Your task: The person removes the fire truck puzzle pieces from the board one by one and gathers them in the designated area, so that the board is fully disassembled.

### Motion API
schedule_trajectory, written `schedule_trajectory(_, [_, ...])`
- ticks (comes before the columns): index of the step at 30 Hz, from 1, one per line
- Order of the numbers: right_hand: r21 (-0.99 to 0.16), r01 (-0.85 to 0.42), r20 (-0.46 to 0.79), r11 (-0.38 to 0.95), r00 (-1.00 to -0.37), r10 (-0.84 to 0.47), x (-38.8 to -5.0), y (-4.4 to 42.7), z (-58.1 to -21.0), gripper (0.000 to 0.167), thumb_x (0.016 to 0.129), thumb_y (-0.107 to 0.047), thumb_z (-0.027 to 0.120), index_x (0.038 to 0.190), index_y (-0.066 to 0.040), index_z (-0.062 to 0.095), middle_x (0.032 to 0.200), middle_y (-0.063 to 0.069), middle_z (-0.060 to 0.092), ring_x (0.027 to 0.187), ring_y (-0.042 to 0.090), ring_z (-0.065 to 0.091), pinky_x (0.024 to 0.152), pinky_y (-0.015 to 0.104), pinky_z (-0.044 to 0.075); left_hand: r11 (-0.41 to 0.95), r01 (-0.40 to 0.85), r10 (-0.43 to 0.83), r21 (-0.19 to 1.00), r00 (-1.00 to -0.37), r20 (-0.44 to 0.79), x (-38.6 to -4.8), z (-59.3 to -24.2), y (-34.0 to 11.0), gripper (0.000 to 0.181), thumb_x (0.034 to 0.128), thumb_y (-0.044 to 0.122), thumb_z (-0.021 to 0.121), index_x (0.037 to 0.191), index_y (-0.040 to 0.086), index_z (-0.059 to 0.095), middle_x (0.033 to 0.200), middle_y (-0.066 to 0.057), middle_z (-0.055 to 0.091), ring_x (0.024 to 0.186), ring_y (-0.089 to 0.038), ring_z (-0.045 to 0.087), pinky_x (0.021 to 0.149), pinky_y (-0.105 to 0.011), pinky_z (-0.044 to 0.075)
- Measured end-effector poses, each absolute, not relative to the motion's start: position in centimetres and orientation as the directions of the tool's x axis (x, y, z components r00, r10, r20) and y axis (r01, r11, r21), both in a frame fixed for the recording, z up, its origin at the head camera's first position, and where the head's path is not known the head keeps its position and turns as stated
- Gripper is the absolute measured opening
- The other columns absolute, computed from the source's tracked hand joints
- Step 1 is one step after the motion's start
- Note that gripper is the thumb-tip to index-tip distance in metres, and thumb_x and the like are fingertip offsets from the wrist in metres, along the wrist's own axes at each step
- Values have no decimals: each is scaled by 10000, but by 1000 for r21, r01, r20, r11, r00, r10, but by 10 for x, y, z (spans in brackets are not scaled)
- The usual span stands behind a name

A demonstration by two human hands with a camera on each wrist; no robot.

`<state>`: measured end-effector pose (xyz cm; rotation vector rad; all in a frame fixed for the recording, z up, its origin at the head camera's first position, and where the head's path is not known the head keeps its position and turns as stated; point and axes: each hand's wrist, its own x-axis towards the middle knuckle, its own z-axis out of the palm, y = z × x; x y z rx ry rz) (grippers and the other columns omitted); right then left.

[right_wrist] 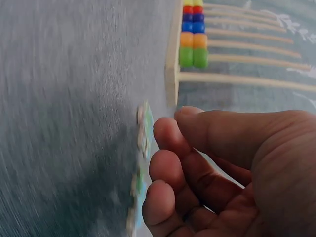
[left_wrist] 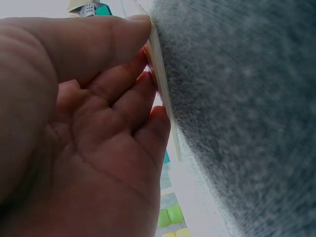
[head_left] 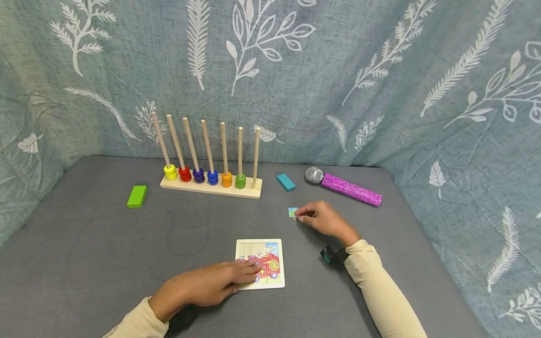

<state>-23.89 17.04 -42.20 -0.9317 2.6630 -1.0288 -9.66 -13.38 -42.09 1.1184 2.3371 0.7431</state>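
Left hand [head_left: 221,281] outstretched, I'm resting it on the jigsaw tray [head_left: 258,241]; my right hand [head_left: 322,218] is sitting bent at a jigsaw piece [head_left: 292,211] on the bench [head_left: 203,225], whether pinching I can't tell. I'm judging it light, stiff, best held by opposite edges.

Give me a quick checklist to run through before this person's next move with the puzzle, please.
- Puzzle board steadied: ok, the left hand rests on it.
- Space left in it: ok, bare wood shows towards its far left.
- Loose puzzle piece on the board: not ok, it is beyond it.
- Piece firmly gripped: cannot tell; the right hand has its fingertips at it.
- Microphone out from between piece and board: ok.
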Motion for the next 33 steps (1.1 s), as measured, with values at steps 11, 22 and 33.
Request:
schedule_trajectory(11, [-715, -491, 56, 498, -750, -659, -228, 156, -425, 143, 913, -59, 668, 1014, 2, 749, 951, 55, 726, 837, 80, 619, 721, 266, 508, 524, 573, 806, 630, -572, -150, -96, -421, -134, 443, 959, -26, 529, 1391, 68, 541, 1497, -23, 420, 1389, -221, 350, 1095, -412, 321])
schedule_trajectory(22, [-752, -493, 17, 438, -679, -734, -212, 134, -418, 142, 916, -47, 658, 1016, 9, 743, 940, 30, 727, 742, 16, 533, 638, 212, 464, 522, 584, 807, 622, -573, -140, -97, -421, -134, 433, 955, -22, 542, 1378, 68, 556, 1490, -24, 429, 1384, -218, 361, 1088, -411, 332])
schedule_trajectory(33, [-725, -562, 2, 399, -581, -814, -203, 123, -416, 154, 930, -71, 653, 1037, -14, 747, 960, 23, 729, 817, 8, 592, 732, 224, 512, 521, 587, 808, 620, -573, -137, -97, -421, -135, 429, 957, -10, 553, 1378, 70, 556, 1490, -22, 428, 1383, -212, 361, 1081, -415, 343])
